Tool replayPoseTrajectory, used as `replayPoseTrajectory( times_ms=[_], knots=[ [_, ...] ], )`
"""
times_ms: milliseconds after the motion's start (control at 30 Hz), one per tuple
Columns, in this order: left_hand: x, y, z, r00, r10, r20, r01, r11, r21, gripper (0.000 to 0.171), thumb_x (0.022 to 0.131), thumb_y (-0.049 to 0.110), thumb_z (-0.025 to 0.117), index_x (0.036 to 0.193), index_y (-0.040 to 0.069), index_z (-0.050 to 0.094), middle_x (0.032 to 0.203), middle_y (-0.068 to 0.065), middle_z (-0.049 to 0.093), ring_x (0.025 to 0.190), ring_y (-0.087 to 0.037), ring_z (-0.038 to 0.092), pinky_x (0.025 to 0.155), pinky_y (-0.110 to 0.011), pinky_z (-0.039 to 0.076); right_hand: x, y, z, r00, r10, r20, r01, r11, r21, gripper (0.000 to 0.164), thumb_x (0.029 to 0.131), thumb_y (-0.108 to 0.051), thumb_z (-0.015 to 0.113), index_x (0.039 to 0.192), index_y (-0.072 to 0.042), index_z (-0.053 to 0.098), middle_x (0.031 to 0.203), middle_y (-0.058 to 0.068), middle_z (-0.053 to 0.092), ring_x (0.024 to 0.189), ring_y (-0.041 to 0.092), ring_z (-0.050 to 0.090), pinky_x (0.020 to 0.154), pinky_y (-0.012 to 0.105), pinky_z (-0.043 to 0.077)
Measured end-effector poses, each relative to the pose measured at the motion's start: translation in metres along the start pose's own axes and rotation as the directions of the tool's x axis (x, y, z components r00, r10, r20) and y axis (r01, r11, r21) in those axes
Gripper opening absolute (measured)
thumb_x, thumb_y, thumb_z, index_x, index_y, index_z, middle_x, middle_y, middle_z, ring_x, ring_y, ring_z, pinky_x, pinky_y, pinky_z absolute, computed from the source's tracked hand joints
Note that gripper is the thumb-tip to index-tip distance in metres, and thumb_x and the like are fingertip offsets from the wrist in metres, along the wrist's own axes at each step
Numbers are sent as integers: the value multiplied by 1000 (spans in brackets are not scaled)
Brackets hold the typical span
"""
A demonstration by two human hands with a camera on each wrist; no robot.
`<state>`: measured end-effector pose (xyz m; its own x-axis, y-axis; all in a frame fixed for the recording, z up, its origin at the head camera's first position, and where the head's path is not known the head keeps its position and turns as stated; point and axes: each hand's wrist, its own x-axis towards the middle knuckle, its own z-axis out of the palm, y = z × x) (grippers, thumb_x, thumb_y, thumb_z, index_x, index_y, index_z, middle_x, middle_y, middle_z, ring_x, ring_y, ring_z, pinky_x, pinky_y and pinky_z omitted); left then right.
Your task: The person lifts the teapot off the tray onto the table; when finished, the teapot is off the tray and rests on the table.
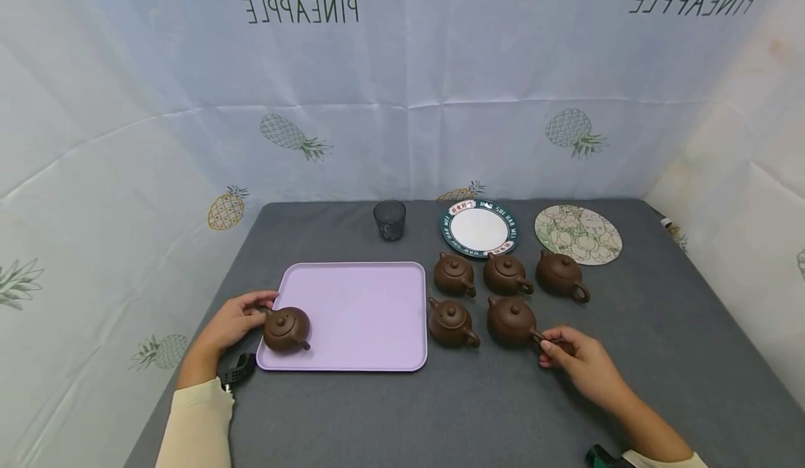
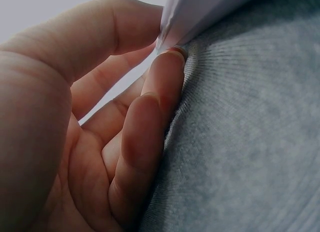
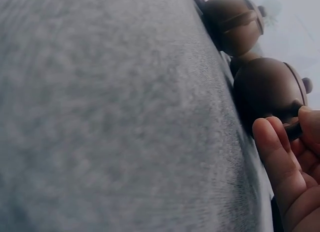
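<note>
My left hand (image 1: pixel 233 321) is at the left side of a lilac tray (image 1: pixel 358 318). In the left wrist view its thumb and fingers (image 2: pixel 167 75) pinch the tray's edge (image 2: pixel 185 17). A brown teapot (image 1: pixel 286 330) sits on the tray's left end, right beside that hand, its handle pointing toward the lower right. On the right, my right hand (image 1: pixel 581 363) pinches the handle of another brown teapot (image 1: pixel 512 323), the nearer middle one of a group. The right wrist view shows the thumb and fingertips on that handle, close to the teapot's body (image 3: pixel 270 85).
Several more brown teapots stand close around the held one, including one (image 1: pixel 451 323) beside the tray. Behind them lie a green-rimmed plate (image 1: pixel 448 229) and a floral round mat (image 1: pixel 578 234). A dark cup (image 1: pixel 390 220) stands at the back of the grey-covered table (image 1: pixel 402 419).
</note>
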<state>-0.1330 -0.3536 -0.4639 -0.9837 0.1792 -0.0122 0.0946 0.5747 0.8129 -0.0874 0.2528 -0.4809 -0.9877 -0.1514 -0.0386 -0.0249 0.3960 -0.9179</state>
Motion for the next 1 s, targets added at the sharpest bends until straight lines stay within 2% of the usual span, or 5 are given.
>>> replayPoseTrajectory(
  times_ms=[300,567,667,867,1000],
  knots=[
    [-1,-2,-1,1000,-13,4,13,1000,11,40,86,-4,63,125,-9,58,105,-21,62,68,-11,55,65,-25,43,-1,5,-2,999,-31,14,32,999,-4,20,96,-7,61,108,9,61,91,16,64,77,17,68,69,29,55],
    [-1,-1,-1,1000,-17,3,17,1000,17,40,86,-3,63,125,-8,58,104,-19,62,67,-10,56,66,-25,44,5,-4,-13,988,-154,-29,149,981,-126,16,95,-13,63,105,0,66,81,6,66,68,14,67,62,30,54],
    [-2,1,-1,1000,-22,-3,22,999,29,39,86,-3,63,124,-7,59,103,-18,63,67,-10,55,65,-25,44,10,-13,-10,974,-224,-23,220,968,-119,13,95,-10,63,103,0,66,78,5,65,67,15,67,62,30,54],
    [1,1,-1,1000,-17,0,17,999,39,39,85,-5,62,124,-8,59,103,-18,62,69,-11,57,67,-24,44,23,-41,19,934,-355,32,355,935,7,10,93,0,63,102,2,66,86,14,64,68,18,67,60,32,55],
    [3,-14,-1,1000,-17,0,17,999,27,40,86,-5,61,126,-7,58,105,-18,62,69,-11,56,67,-24,44,31,-63,51,914,-397,83,391,917,79,12,93,-1,63,104,0,67,89,16,64,69,18,67,61,33,54]
  ],
)
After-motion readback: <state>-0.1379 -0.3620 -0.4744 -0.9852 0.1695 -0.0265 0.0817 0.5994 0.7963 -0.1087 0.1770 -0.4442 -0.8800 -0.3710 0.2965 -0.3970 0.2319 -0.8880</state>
